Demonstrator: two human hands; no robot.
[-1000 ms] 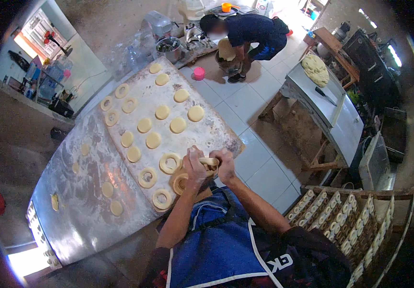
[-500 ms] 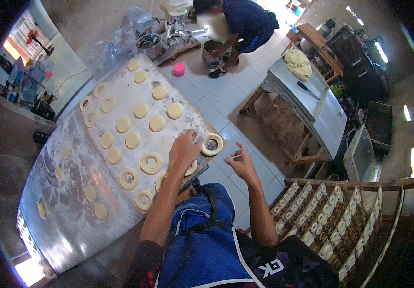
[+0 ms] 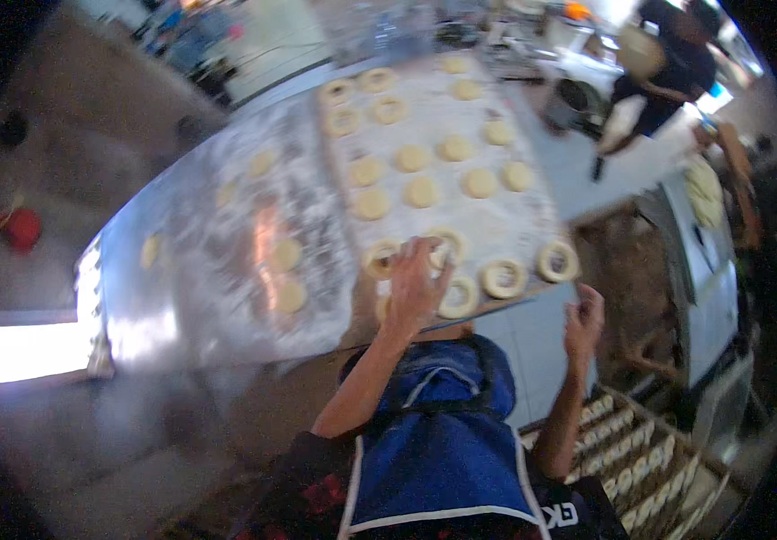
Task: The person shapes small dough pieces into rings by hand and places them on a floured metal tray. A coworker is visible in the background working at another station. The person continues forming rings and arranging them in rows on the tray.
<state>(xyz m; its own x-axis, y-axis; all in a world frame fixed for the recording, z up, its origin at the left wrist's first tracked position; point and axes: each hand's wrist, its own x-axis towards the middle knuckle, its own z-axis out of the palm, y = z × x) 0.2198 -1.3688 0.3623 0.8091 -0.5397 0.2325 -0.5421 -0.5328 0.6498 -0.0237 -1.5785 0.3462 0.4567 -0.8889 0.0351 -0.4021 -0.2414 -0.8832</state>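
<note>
My left hand point(image 3: 418, 281) is over the near part of the floured board, its fingers bent but apart beside a dough ring point(image 3: 450, 241); I cannot tell whether they touch it. Other rings surround it: one dough ring point(image 3: 379, 259) to its left, another point(image 3: 459, 299) close below, and one further right point(image 3: 503, 279). At the board's right corner lies a dough ring point(image 3: 557, 262). My right hand point(image 3: 583, 319) hangs off the board's edge near that ring, fingers loosely curled, thumb apart, nothing visible in it. Flat dough discs point(image 3: 422, 191) lie further back in loose rows.
A metal tabletop point(image 3: 190, 288), dusted with flour, extends left with a few discs. Racked dough pieces point(image 3: 645, 463) stand at lower right. Beyond a side table point(image 3: 710, 306) sits a large dough mass point(image 3: 703, 192). Another person point(image 3: 667, 67) bends near a pot point(image 3: 570, 106) at upper right.
My view has swung, shifting the board rightward in it. My left hand has moved left along the board, away from the corner ring. My right hand's fingers have curled in from a wider spread.
</note>
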